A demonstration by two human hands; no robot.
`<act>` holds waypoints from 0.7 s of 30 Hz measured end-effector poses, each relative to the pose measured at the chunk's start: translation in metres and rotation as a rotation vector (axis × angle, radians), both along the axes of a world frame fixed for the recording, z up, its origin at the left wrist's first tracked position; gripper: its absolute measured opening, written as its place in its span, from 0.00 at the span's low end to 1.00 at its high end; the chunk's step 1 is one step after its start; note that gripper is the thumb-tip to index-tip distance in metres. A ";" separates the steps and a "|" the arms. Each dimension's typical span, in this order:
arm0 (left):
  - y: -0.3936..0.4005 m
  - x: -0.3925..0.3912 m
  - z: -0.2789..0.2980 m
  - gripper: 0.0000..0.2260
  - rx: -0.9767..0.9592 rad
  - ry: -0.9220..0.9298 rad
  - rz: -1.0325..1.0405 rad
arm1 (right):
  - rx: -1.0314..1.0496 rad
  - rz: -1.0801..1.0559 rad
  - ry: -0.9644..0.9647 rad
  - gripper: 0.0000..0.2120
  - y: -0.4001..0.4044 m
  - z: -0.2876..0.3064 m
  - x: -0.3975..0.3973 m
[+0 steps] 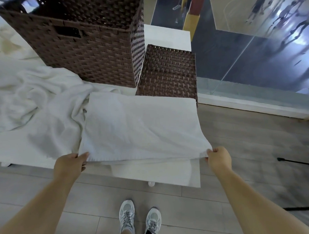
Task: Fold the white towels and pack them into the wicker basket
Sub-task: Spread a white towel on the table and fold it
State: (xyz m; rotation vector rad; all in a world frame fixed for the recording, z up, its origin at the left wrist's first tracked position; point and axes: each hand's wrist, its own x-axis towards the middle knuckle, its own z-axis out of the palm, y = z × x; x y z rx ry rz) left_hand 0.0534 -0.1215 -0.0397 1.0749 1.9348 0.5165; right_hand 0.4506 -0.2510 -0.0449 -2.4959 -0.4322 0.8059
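Both grips pinching a folded white towel (141, 126)

Left grip (69, 163) grasps its 7 o'clock corner, right grip (219, 157) its 5 o'clock corner; wicker basket (81, 42) stands at 11 o'clock.

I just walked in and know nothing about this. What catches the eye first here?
A white towel is spread across the table, both hands pinching its near corners: left hand, right hand. Behind it stands a big brown wicker basket, its flat lid lying alongside.
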 end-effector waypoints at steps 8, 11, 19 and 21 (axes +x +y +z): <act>0.000 0.002 0.035 0.06 0.128 -0.075 0.077 | 0.221 -0.047 0.055 0.09 0.003 0.038 0.000; 0.005 0.004 0.057 0.06 0.239 -0.113 0.085 | 0.332 -0.024 0.065 0.10 0.008 0.060 0.004; 0.032 0.016 0.130 0.06 0.308 -0.533 0.182 | 0.561 -0.067 0.096 0.06 0.031 0.140 0.015; 0.042 0.022 0.152 0.06 0.344 -0.647 0.170 | 0.612 -0.099 0.115 0.06 0.039 0.159 0.023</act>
